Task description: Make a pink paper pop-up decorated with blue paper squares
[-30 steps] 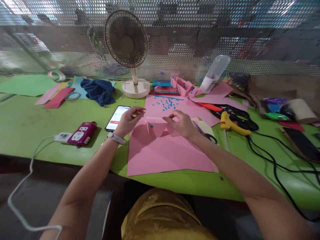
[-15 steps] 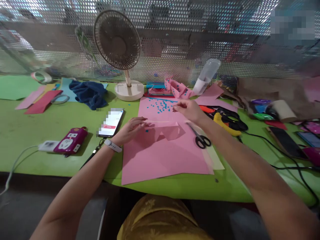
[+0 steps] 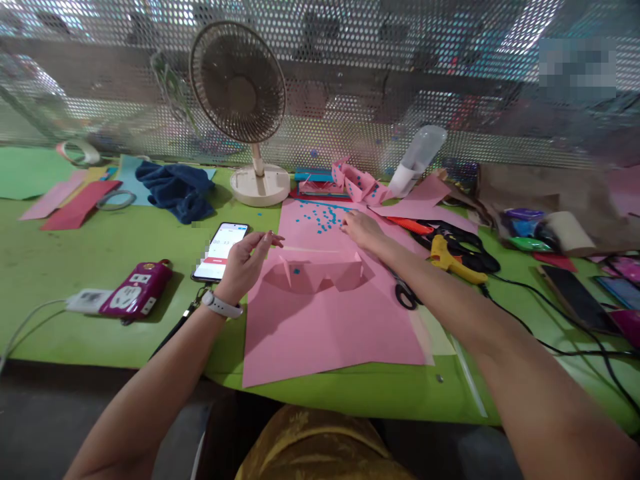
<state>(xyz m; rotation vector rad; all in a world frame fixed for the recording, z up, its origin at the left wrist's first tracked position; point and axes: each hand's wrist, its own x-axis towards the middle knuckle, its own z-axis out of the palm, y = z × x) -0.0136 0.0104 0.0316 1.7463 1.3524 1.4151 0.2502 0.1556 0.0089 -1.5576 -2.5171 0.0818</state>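
Note:
My left hand [image 3: 247,263] is off the paper, fingers stretched out and holding nothing, between the phone and a folded pink paper piece [image 3: 325,273]. That piece stands on a large pink sheet [image 3: 325,333], glasses-shaped along its lower edge, with one blue square [image 3: 297,271] on its left part. Farther back, my right hand [image 3: 364,230] has its fingers bent together and lowered beside scattered small blue paper bits [image 3: 327,217]. Whatever its fingertips pinch is too small to make out. Partly under my right forearm lie scissors [image 3: 406,297] with black handles.
A fan [image 3: 260,183] stands at the back, with a decorated pink paper piece [image 3: 357,183] to its right. The phone [image 3: 220,253] and a purple power block [image 3: 137,290] lie left. Right are a yellow glue gun [image 3: 457,260], its cable, and a clear bottle [image 3: 419,160].
My left hand has lifted away from the folded pink piece and moved left. My right hand has come down toward the blue bits. The folded piece now shows fully.

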